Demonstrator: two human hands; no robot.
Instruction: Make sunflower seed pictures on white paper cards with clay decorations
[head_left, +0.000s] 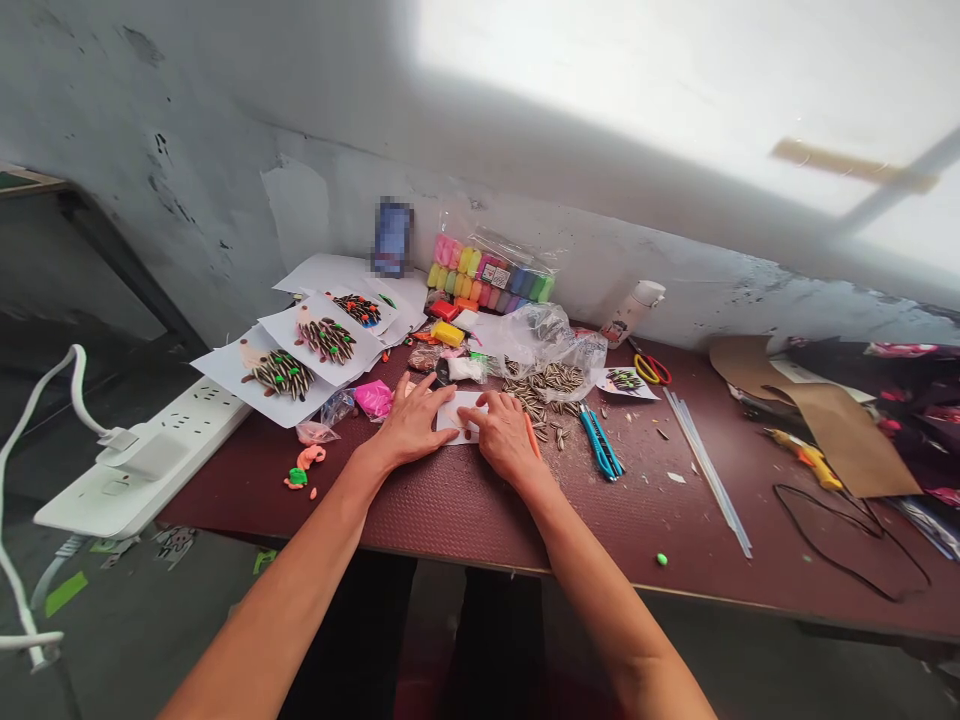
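Observation:
A small white card (452,412) lies on the table with both hands on it. My left hand (409,418) rests flat with its fingers spread over the card's left side. My right hand (506,435) is on the card's right side, its index finger pressing down and the other fingers curled. Along that hand's outer edge shows an orange strip (533,438), mostly hidden; whether it is gripped is unclear. Small brown spots show on the card near the fingertips. Striped sunflower seeds (551,385) lie in a heap just beyond my right hand.
Cards with seed hedgehogs (281,374) lie at left beside a power strip (191,415). Behind are coloured clay packs (491,275) and a white bottle (632,312). To the right lie a blue utility knife (600,443), scissors (651,368), glue sticks (709,470) and a glue gun (806,458).

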